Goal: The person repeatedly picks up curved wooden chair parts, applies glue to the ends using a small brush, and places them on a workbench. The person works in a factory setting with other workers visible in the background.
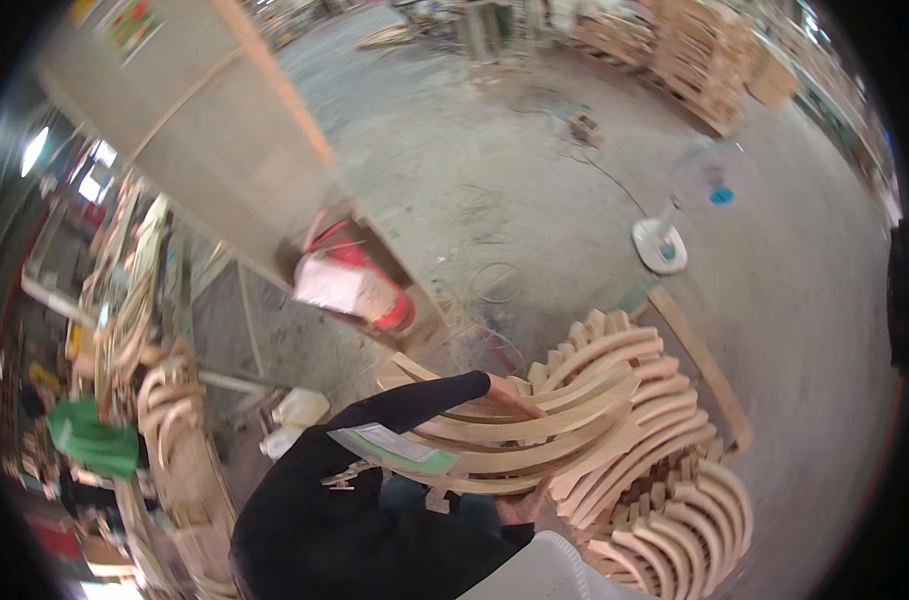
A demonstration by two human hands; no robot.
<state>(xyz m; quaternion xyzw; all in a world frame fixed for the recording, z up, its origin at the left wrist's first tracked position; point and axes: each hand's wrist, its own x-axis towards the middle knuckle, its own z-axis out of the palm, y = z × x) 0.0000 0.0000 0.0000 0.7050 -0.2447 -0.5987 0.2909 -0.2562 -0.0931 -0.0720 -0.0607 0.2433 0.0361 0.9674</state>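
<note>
Left hand (510, 395) rests on top of an armful of curved slats (535, 430), fingers closed over them; right hand (523, 508) grips from beneath (mostly hidden). Slats' long axis runs left-right, above the stack (675, 500).

Pale tan curved wooden pieces (575, 420), black sleeve (395, 410), red fire extinguisher (370, 280), white fan (675, 225).

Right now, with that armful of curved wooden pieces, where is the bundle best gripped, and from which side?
Probably as shown: the left hand reaches over the top of the bundle of curved wooden pieces near mid-span, and the right hand supports it from beneath. The pieces lie nested and arch upward, so clamping top and bottom near the middle should stop them sliding apart. The larger stack sits to the right.
</note>
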